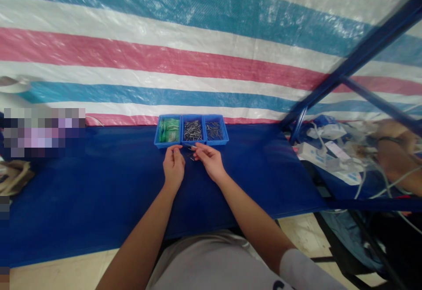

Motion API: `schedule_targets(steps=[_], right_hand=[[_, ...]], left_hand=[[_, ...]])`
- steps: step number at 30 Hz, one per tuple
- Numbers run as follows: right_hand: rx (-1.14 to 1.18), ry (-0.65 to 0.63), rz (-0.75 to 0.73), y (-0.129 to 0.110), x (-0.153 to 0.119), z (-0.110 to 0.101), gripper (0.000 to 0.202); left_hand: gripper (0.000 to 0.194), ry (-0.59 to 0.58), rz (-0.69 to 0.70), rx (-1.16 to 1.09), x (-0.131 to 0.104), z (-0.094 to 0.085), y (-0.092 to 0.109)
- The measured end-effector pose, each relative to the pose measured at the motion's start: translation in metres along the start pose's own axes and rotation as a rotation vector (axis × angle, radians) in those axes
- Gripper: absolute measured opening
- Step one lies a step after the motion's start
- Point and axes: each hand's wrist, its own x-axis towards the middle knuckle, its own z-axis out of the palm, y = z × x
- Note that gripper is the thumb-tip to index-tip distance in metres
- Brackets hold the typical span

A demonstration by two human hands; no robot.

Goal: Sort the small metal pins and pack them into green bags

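Three blue bins stand side by side at the back of the blue table. The left bin [157,137] holds green packets [169,129], the middle one many metal pieces [193,130], the right one thinner metal pieces [213,130]. Just in front of the bins, my left hand [173,165] is closed, its fingertips pinched together; anything in them is too small to name. My right hand [210,160] pinches a small, thin metal piece [194,147]. Between my hands a few small metal pieces [191,156] lie on the table.
The blue table [125,193] stretches to both sides, with a striped sheet [198,57] behind. At the right are a blue metal frame [362,52], a white power strip [316,158] with cables, and another person's arm [398,154]. A brown object [15,177] is at the left.
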Motion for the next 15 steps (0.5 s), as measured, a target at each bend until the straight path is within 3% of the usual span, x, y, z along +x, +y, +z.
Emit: schedule_targets(steps=[2, 4, 8, 11, 15], right_hand=[[0.096, -0.007, -0.023, -0.0025, 0.0006, 0.0005, 0.049], [0.065, -0.033, -0.049, -0.0032, -0.0001, -0.0007, 0.048], [-0.389, -0.015, -0.178, -0.0012, -0.0040, -0.0058, 0.017], [-0.694, -0.017, -0.286, -0.0017, -0.0060, -0.0085, 0.018], [-0.837, -0.103, -0.320, -0.0044, -0.0067, -0.0087, 0.022]], left_hand=[[0.035, 0.021, -0.016, -0.037, 0.0004, 0.0007, 0.0030], [0.036, 0.028, -0.019, -0.035, 0.0009, 0.0008, 0.0046], [0.035, 0.025, -0.012, 0.024, 0.0017, 0.0001, 0.0033], [0.033, 0.040, -0.012, 0.029, 0.0024, -0.0005, 0.0014], [0.030, 0.050, -0.010, 0.032, 0.0029, -0.0012, 0.0005]])
